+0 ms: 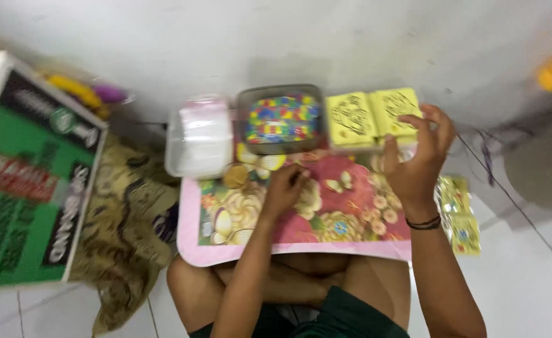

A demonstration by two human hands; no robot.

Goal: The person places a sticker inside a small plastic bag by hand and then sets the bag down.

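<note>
At frame centre, a floral lap desk (351,231) over white floor tiles (520,275); right hand (416,159) grips yellow cards (373,116), left hand (285,188) rests curled on the desk.

I sit on a white tiled floor (526,275) facing a plain white wall (288,37). Green and white cardboard box (25,181) at my left, patterned brown cloth (126,219) beside it. Light is even, picture blurred.

a large green, black and white cardboard box (25,169) is lying on the floor at far left. two yellow packets with black line drawings (371,116) are sitting side by side at the board's far edge. small yellow packets (460,219) are lying at right.
</note>
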